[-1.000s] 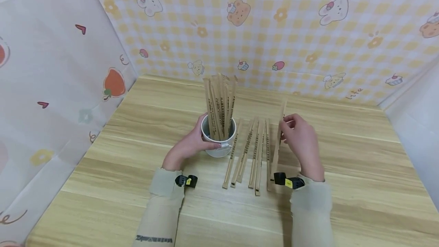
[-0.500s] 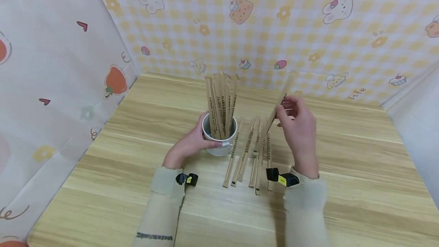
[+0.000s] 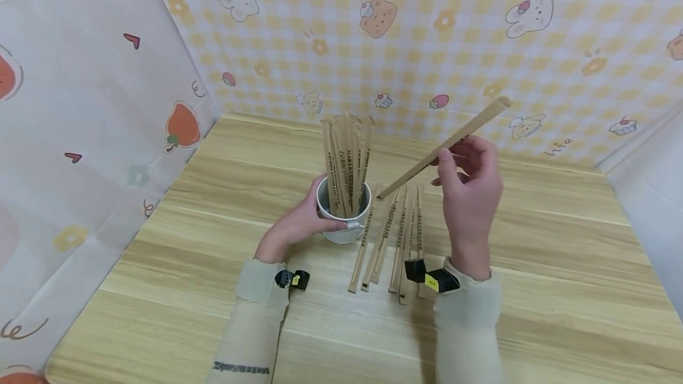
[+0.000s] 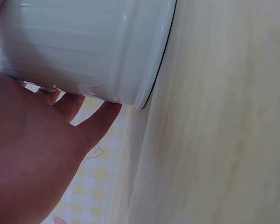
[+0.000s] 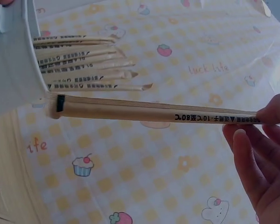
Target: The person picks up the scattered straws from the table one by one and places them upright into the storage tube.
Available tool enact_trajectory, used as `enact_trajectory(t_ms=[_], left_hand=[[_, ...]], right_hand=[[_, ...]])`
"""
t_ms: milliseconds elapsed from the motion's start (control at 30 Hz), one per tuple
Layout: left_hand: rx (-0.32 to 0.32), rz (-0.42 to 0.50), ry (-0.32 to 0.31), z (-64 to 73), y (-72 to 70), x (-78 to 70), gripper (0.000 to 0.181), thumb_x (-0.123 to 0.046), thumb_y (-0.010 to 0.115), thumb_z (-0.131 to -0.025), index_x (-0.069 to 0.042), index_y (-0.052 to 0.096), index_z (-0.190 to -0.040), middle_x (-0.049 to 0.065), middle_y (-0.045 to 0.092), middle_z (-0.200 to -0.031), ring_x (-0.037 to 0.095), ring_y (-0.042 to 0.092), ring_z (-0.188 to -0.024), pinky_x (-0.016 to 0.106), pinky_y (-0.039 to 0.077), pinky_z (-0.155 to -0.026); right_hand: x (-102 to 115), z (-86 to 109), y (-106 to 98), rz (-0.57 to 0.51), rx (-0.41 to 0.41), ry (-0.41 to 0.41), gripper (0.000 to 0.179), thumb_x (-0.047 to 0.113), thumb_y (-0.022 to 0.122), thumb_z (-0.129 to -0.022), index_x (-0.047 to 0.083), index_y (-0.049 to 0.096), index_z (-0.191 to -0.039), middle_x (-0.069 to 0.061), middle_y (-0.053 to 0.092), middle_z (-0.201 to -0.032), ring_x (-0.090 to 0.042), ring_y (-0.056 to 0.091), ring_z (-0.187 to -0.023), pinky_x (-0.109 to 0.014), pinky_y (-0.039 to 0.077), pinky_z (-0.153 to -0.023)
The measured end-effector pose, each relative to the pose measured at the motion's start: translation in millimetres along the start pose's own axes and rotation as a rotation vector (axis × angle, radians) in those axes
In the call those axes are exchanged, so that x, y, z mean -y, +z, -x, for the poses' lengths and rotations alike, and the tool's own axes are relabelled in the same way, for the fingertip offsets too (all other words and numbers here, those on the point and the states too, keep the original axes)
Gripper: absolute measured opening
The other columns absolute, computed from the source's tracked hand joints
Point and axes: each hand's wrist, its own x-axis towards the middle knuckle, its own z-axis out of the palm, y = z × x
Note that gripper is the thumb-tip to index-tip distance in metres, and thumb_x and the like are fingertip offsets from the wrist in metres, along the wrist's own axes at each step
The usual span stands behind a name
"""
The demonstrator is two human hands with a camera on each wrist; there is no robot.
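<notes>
My left hand point(image 3: 301, 218) is wrapped around a white metal bucket point(image 3: 344, 233) standing on the table, thumb at the front below the rim. Several paper-wrapped straws point(image 3: 347, 165) stand upright inside it, tops fanned out. Between thumb and fingers, my right hand point(image 3: 472, 188) pinches one more paper-wrapped straw point(image 3: 445, 147) well above the table. That straw slants, upper end to the right, lower end toward the bucket. In the right wrist view its dark-marked end point(image 5: 59, 103) is close by the bucket's rim. The left wrist view shows my fingers point(image 4: 100, 123) against the bucket's side.
Several wrapped straws point(image 3: 397, 248) lie side by side on the wooden table point(image 3: 224, 194), right of the bucket and in front of my right hand. A yellow-checked cloth with cartoon prints point(image 3: 405, 58) rises behind the table, and a white printed sheet point(image 3: 107, 135) borders the left.
My right hand has lifted a straw from the right of the row and tilted it, its lower end swinging left toward the bucket. My left hand has stayed on the bucket.
</notes>
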Motion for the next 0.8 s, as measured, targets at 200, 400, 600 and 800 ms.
enact_trajectory(t_ms=[200, 400, 600, 800], left_hand=[[-0.003, 0.016, -0.001, -0.2, -0.4, 1.7, 0.103, -0.007, 0.077, -0.066, -0.021, 0.007, -0.14, 0.011, 0.031, -0.134, 0.029, 0.039, -0.116, 0.04, 0.035, -0.096], [-0.008, 0.008, -0.002, 0.4, -0.9, 1.3, 0.103, -0.007, 0.077, -0.066, -0.021, 0.007, -0.141, 0.011, 0.032, -0.133, 0.029, 0.039, -0.115, 0.04, 0.035, -0.096], [-0.001, -0.002, -0.007, 1.6, -0.1, -1.9, 0.102, -0.008, 0.077, -0.067, -0.019, 0.007, -0.14, 0.013, 0.031, -0.133, 0.031, 0.041, -0.114, 0.039, 0.038, -0.094], [-0.017, -0.023, -0.016, 2.3, 0.5, -4.7, 0.102, -0.01, 0.077, -0.066, -0.02, 0.008, -0.14, 0.01, 0.032, -0.133, 0.027, 0.042, -0.114, 0.039, 0.035, -0.096]], right_hand=[[3, 2.4, 8, -0.085, 0.005, -0.009, 0.022, 0.005, 0.06, -0.083, 0.001, 0.052, -0.103, -0.016, 0.057, -0.091, -0.026, 0.059, -0.076, -0.023, 0.049, -0.049], [-12, 5.8, 21, 0.007, 0.106, -0.016, 0.024, 0.009, 0.058, -0.085, 0.001, 0.051, -0.106, -0.012, 0.059, -0.094, -0.025, 0.059, -0.077, -0.024, 0.05, -0.05], [-45, 9.3, 32, 0.139, 0.191, -0.027, 0.027, 0.018, 0.059, -0.085, 0.006, 0.051, -0.109, -0.001, 0.06, -0.094, -0.012, 0.06, -0.079, -0.025, 0.05, -0.05], [-60, 13.3, 42, 0.246, 0.259, -0.024, 0.027, 0.02, 0.059, -0.085, 0.008, 0.052, -0.108, -0.001, 0.061, -0.093, -0.009, 0.059, -0.08, -0.023, 0.05, -0.053]])
